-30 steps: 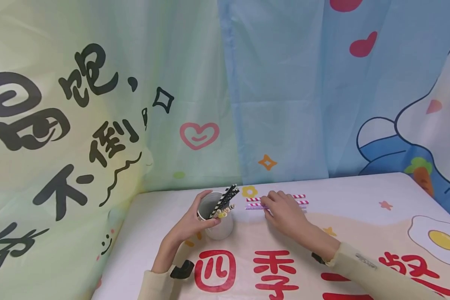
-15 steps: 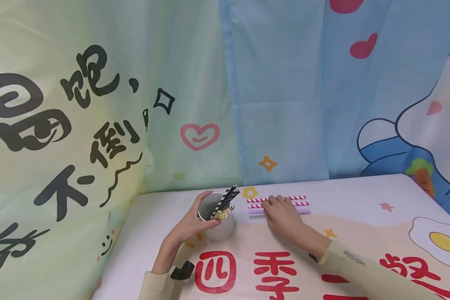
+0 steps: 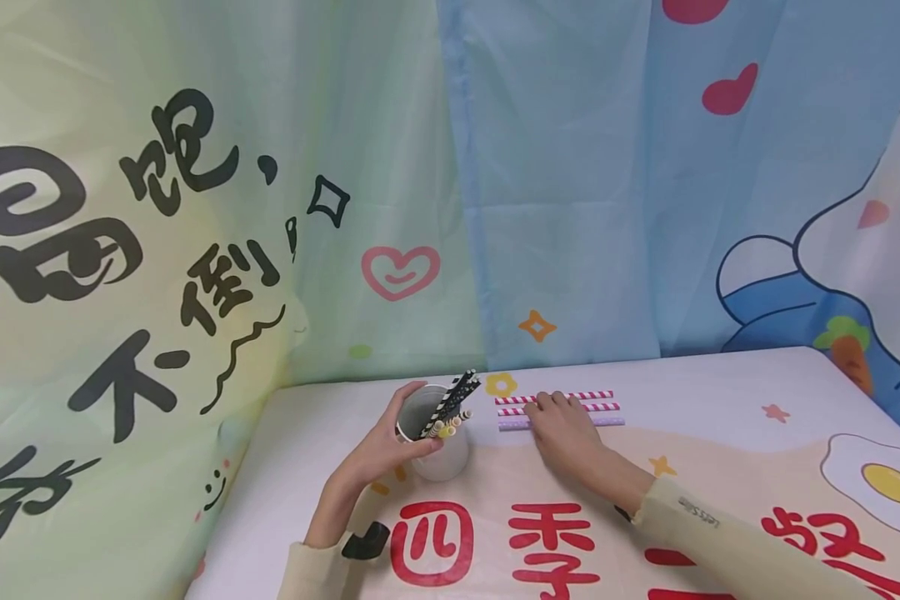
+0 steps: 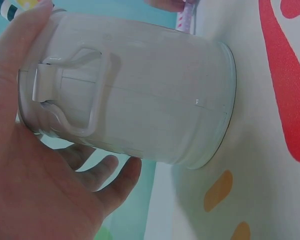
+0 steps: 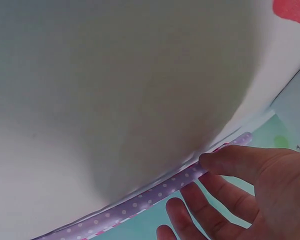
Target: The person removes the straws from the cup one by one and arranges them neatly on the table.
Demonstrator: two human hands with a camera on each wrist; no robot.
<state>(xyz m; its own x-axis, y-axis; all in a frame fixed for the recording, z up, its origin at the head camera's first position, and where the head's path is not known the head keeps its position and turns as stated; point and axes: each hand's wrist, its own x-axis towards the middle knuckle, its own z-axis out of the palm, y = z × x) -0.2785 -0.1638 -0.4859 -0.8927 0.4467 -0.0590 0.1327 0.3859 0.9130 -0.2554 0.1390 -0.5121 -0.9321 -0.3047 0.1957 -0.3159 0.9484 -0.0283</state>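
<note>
Purple straw [image 3: 607, 422]: it lies flat on the table [image 3: 705, 392], nearest you of three loose straws, lilac with small white dots.
Red-striped straws [image 3: 597, 394]: two, pink-red and white, lie just beyond it, roughly parallel; that side-by-side order probably lets your fingers reach all three together.
Your right hand [image 3: 566, 429]: it reaches over the middle of the row, thumb touching the purple straw, fingers bent on the far side; you cannot tell from these views whether it pinches or only touches.
White cup [image 3: 444, 462]: it stands to the left of the row, near the straws' ends, mouth up, with a folded handle [image 4: 100, 92] on its wall; whether its base sits fully flat is hard to tell.
Your left hand [image 3: 382, 437]: it grips the cup near the rim, thumb on one side and fingers round the other, likely to steady it.
Black-and-white straws [image 3: 452, 404]: they lean against the cup's right rim, sticking well out.
Pale yellow straws [image 3: 447, 428]: these sit lower at the rim, nearer your thumb, ends showing.
Curtain [image 3: 570, 167]: blue printed cloth hangs behind the table.
</note>
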